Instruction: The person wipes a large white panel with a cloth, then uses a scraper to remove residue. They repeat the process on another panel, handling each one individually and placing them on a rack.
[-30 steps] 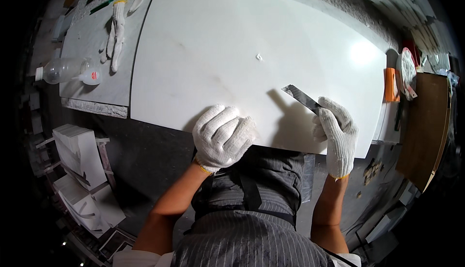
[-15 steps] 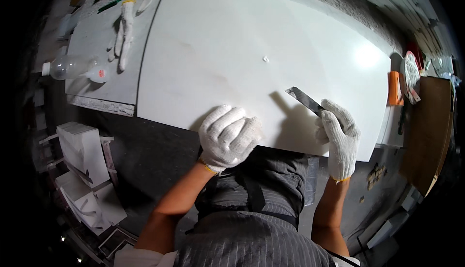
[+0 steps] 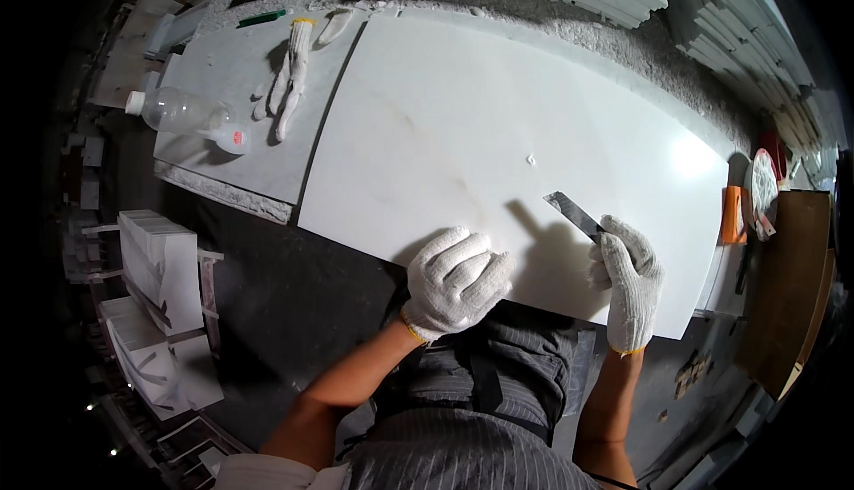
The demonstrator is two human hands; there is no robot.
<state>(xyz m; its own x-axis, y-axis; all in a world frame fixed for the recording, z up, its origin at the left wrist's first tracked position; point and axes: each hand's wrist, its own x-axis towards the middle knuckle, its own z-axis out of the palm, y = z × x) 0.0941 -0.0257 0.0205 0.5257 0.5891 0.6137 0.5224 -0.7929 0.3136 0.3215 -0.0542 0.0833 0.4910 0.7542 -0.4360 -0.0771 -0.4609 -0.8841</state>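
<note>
A large, glossy white slab lies flat on the bench in front of me. My right hand, in a white knitted glove, is closed round the lower end of a flat grey knife blade. The blade's slanted tip points up and left over the slab, and its shadow falls beside it. Near the slab's front edge is my left hand, also gloved, with its fingers curled in; its palm is hidden. A small white scrap sits on the slab beyond the blade tip.
On a second slab at left lie a clear plastic bottle, a spare glove and a green strip. An orange box and brown cardboard stand at right. Stacked white slabs are at lower left.
The whole view has swung, so the slab and bench sit lower and further right. The blade tip appears a little nearer the white scrap. Both hands keep much the same pose.
</note>
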